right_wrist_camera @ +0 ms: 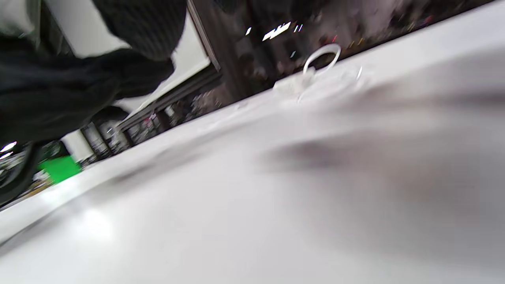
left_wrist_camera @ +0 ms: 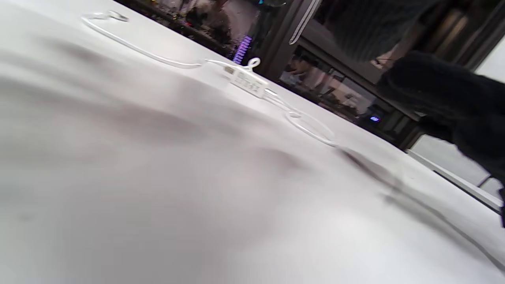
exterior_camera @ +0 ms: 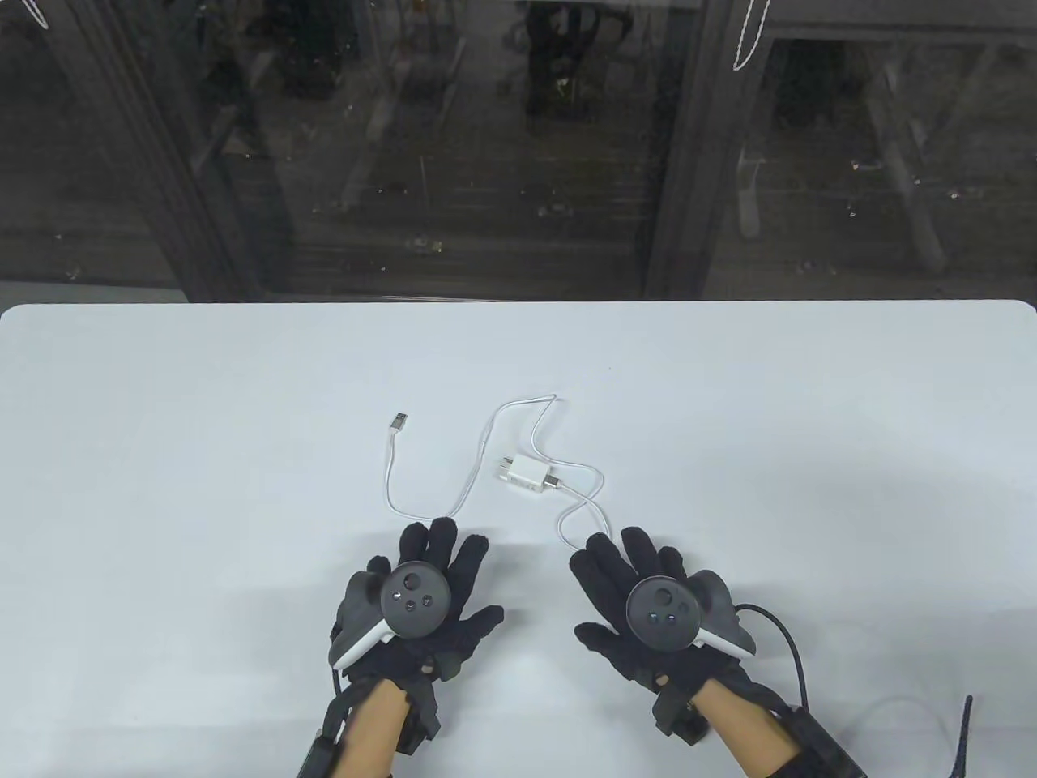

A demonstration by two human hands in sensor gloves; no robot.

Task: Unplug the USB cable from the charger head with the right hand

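Observation:
A white charger head (exterior_camera: 525, 473) lies on the white table (exterior_camera: 162, 421), its prongs pointing left. A white USB cable (exterior_camera: 478, 454) is plugged into its right end, loops toward the hands and ends in a free plug (exterior_camera: 399, 421) at the left. My left hand (exterior_camera: 433, 567) and my right hand (exterior_camera: 628, 571) lie flat and open near the front edge, holding nothing, fingertips close to the cable loops. The left wrist view shows the charger (left_wrist_camera: 247, 81) and cable (left_wrist_camera: 311, 128). The right wrist view shows them blurred (right_wrist_camera: 294, 85).
The table's far edge (exterior_camera: 518, 304) runs below a dark glass wall. A dark cable (exterior_camera: 790, 648) trails from my right wrist on the table.

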